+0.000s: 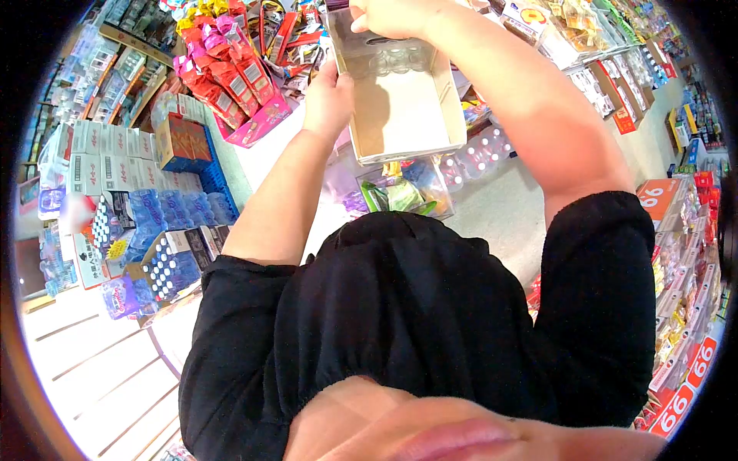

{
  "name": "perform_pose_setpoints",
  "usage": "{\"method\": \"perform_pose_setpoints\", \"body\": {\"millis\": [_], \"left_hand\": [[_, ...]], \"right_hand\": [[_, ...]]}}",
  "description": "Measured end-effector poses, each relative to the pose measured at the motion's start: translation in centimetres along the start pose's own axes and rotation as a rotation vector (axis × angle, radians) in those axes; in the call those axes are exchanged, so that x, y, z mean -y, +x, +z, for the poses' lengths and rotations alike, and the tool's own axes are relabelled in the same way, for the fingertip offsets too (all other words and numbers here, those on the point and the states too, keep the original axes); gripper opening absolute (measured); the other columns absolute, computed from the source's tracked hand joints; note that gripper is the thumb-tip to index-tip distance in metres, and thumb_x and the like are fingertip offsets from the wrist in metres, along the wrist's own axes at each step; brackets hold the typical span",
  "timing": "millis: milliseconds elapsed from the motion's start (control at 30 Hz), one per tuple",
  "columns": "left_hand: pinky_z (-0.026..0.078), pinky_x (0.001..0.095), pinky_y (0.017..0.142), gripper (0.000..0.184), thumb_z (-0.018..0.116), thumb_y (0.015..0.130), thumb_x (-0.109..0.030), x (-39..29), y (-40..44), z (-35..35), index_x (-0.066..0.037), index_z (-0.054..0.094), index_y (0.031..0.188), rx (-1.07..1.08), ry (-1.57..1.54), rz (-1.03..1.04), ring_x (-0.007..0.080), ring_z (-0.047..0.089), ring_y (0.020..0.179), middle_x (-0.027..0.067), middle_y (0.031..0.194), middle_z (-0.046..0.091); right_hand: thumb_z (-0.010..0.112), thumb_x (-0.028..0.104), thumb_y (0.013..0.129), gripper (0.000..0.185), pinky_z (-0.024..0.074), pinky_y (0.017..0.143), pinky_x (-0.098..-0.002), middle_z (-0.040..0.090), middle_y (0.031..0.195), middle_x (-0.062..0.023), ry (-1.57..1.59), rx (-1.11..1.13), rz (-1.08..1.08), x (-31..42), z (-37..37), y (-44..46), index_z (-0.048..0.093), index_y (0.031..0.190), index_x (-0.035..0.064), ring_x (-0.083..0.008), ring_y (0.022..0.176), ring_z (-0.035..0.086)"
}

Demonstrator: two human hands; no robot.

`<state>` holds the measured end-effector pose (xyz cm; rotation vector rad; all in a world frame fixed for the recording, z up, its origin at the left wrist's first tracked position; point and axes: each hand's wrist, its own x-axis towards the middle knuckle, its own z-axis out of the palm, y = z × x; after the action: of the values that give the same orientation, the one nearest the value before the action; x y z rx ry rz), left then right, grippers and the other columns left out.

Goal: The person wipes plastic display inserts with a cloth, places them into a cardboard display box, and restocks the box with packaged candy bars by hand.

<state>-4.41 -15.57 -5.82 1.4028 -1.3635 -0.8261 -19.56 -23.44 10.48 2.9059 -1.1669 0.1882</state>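
Observation:
A pale, open cardboard box (407,107) with a clear plastic piece (392,60) at its far end sits in front of my body at the top centre. My left hand (330,100) is closed on the box's left side wall. At the far end, my right hand (392,17) reaches over the box near a dark slot in its end wall. Its fingers are partly cut off by the top frame edge, so what they hold, if anything, cannot be made out.
Red snack packets (234,73) stand in a pink box at the upper left. Stacked white cartons (115,154) and bottled drinks (165,269) are at the left. Below the box lie bagged goods (400,192). Stocked shelves (684,307) line the right.

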Motion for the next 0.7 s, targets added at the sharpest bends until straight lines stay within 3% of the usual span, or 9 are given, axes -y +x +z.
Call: {"method": "perform_pose_setpoints", "body": {"millis": [100, 200, 300, 400, 500, 700], "left_hand": [[0.050, 0.0355, 0.086, 0.033, 0.048, 0.096, -0.010, -0.1, -0.2, 0.3, -0.004, 0.060, 0.126, -0.063, -0.003, 0.025, 0.0252, 0.067, 0.096, 0.0160, 0.106, 0.070], [0.050, 0.0362, 0.085, 0.032, 0.048, 0.096, -0.011, -0.5, -0.1, 0.0, -0.004, 0.060, 0.125, -0.018, 0.032, -0.040, 0.0258, 0.067, 0.094, 0.0166, 0.104, 0.070], [0.051, 0.0365, 0.084, 0.032, 0.048, 0.096, -0.012, -0.7, -0.3, 0.0, -0.004, 0.060, 0.124, -0.052, 0.067, 0.057, 0.0265, 0.068, 0.093, 0.0172, 0.103, 0.070], [0.051, 0.0371, 0.085, 0.033, 0.048, 0.096, -0.013, -2.6, -0.9, 0.0, -0.004, 0.059, 0.125, -0.055, 0.117, -0.065, 0.0289, 0.068, 0.095, 0.0187, 0.104, 0.070], [0.051, 0.0376, 0.085, 0.035, 0.047, 0.095, -0.013, -2.0, -0.7, 0.1, -0.004, 0.059, 0.127, -0.061, 0.083, -0.027, 0.0315, 0.068, 0.097, 0.0203, 0.106, 0.069], [0.051, 0.0396, 0.086, 0.041, 0.046, 0.094, -0.013, -1.2, -0.5, -0.2, -0.006, 0.054, 0.134, -0.062, 0.192, 0.067, 0.0374, 0.066, 0.099, 0.0237, 0.107, 0.068]], "right_hand": [[0.072, 0.032, 0.079, 0.023, 0.0543, 0.073, -0.0460, 0.071, 0.082, -0.0154, 0.035, 0.056, 0.027, -0.4, 3.2, 0.3, 0.076, 0.081, 0.0093, -0.0339, 0.081, 0.069], [0.071, 0.029, 0.080, 0.021, 0.0544, 0.074, -0.0461, 0.071, 0.084, -0.0170, 0.045, 0.111, 0.034, -1.1, 6.8, 0.3, 0.075, 0.084, 0.0087, -0.0345, 0.084, 0.069], [0.067, 0.025, 0.087, 0.021, 0.0522, 0.079, -0.0434, 0.069, 0.089, -0.0143, 0.047, 0.179, 0.126, -0.3, 6.9, 0.6, 0.072, 0.101, 0.0093, -0.0347, 0.091, 0.066], [0.065, 0.024, 0.086, 0.026, 0.0522, 0.081, -0.0425, 0.070, 0.091, -0.0161, 0.065, 0.154, 0.072, -1.0, 7.5, 0.6, 0.072, 0.104, 0.0069, -0.0341, 0.092, 0.067], [0.070, 0.027, 0.081, 0.021, 0.0541, 0.075, -0.0461, 0.071, 0.087, -0.0171, 0.106, 0.154, 0.021, -1.8, 7.4, 0.6, 0.075, 0.088, 0.0077, -0.0354, 0.086, 0.069], [0.071, 0.028, 0.084, 0.024, 0.0535, 0.076, -0.0451, 0.070, 0.091, -0.0193, 0.067, 0.261, 0.026, -1.7, 7.0, 2.1, 0.075, 0.093, 0.0064, -0.0357, 0.086, 0.069]]}}
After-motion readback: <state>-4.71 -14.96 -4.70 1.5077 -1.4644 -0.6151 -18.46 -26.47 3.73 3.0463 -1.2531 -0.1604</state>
